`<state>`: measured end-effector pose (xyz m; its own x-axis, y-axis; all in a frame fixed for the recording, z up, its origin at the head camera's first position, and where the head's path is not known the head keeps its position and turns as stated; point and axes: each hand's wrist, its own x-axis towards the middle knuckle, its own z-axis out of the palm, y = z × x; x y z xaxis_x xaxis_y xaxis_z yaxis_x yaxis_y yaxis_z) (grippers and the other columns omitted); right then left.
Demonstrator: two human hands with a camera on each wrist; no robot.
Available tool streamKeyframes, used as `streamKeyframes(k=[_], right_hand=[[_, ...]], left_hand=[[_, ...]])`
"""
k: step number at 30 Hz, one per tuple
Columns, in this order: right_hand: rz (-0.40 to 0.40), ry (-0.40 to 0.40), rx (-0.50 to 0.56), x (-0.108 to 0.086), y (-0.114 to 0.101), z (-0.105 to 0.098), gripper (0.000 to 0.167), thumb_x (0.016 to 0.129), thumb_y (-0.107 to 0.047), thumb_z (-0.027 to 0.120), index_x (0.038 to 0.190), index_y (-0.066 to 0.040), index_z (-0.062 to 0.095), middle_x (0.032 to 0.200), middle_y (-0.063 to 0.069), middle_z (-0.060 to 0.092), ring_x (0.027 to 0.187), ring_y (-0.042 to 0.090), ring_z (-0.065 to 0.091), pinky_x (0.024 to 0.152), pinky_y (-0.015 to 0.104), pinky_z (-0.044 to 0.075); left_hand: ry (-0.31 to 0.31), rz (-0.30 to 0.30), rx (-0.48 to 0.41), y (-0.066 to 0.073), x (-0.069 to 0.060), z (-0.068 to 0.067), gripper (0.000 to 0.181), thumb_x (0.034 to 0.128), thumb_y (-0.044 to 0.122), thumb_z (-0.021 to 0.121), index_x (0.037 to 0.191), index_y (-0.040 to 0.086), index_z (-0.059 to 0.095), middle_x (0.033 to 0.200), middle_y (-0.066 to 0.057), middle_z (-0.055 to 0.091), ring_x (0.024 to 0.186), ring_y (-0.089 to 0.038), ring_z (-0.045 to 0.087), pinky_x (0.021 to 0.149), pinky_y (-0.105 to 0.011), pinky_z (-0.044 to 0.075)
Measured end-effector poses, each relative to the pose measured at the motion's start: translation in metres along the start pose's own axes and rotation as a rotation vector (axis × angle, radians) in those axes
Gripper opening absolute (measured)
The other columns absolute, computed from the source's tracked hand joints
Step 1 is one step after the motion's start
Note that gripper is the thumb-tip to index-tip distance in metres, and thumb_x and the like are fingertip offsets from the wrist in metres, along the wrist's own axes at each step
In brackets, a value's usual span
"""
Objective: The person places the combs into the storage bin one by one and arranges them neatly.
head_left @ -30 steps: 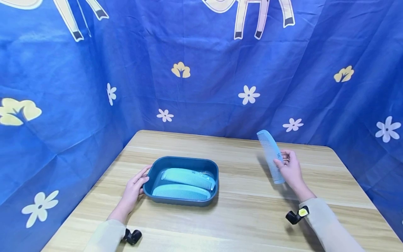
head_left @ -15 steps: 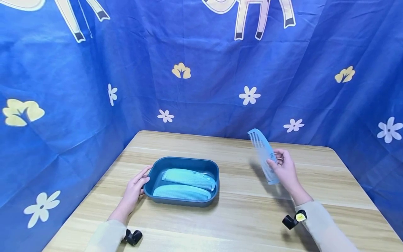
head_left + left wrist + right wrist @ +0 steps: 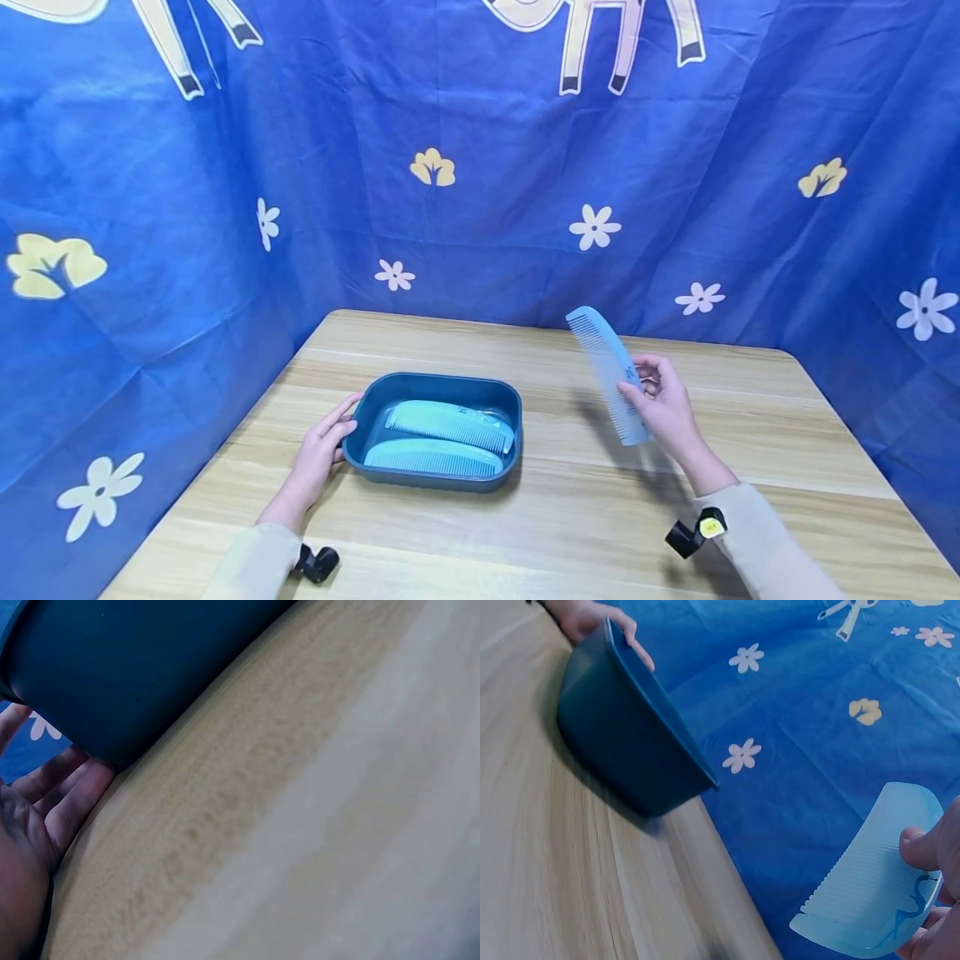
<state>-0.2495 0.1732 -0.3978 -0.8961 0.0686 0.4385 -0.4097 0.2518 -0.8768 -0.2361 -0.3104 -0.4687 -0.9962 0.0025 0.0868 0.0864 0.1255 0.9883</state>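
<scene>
In the head view my right hand (image 3: 663, 408) pinches a light-blue comb (image 3: 611, 375) near its middle, thumb on the near face. The comb is raised above the table and tilted, teeth facing left. A dark blue-green plastic bin (image 3: 431, 482) stands on the table with my left hand (image 3: 318, 454) at its left end. The left wrist view shows curled fingers (image 3: 79, 799) against the bin's lower corner and another finger reaching up to the rim. Inside the bin lie light-blue combs: an upper one (image 3: 450, 423) and a lower one (image 3: 432, 457), side by side.
The wood-grain table (image 3: 555, 533) carries the bin left of centre. Blue curtains (image 3: 510, 233) printed with flowers and animal legs enclose the back and both sides. A small black camera (image 3: 318, 564) is strapped to the left wrist, another camera (image 3: 682, 537) to the right.
My right hand has carried its comb leftward, closer to the bin, its tilt about the same. The left hand, the bin and the combs in it stay put.
</scene>
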Motion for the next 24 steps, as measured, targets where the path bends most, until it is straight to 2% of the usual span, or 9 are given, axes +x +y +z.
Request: streamKeyframes(k=[7,12,24], right_hand=[[0.014,-0.088,0.082,-0.008,-0.012,0.007,0.038,0.082,0.008,0.064,0.115,0.01,0.045,0.097,0.013,0.053,0.079,0.008,0.057,0.067,0.018,0.049],[0.062,-0.135,0.141,-0.011,-0.021,0.012,0.038,0.083,0.006,0.064,0.115,0.008,0.045,0.096,0.013,0.053,0.08,0.014,0.061,0.068,0.023,0.051],[0.172,-0.223,0.278,-0.013,-0.029,0.023,0.038,0.082,0.009,0.062,0.116,0.009,0.044,0.094,0.01,0.053,0.078,0.013,0.061,0.066,0.028,0.053]], left_hand=[[-0.004,-0.006,0.005,0.0,-0.001,0.0,0.046,0.0989,0.02,0.044,0.144,0.014,0.037,0.125,-0.022,0.041,0.091,-0.013,0.059,0.069,-0.03,0.054],[0.003,-0.008,0.008,-0.001,0.0,0.0,0.046,0.0988,0.021,0.045,0.143,0.014,0.037,0.125,-0.022,0.042,0.092,-0.012,0.059,0.07,-0.03,0.054],[0.003,-0.014,0.007,-0.002,0.001,0.0,0.046,0.0992,0.02,0.044,0.144,0.014,0.037,0.126,-0.021,0.041,0.09,-0.012,0.059,0.069,-0.029,0.054]])
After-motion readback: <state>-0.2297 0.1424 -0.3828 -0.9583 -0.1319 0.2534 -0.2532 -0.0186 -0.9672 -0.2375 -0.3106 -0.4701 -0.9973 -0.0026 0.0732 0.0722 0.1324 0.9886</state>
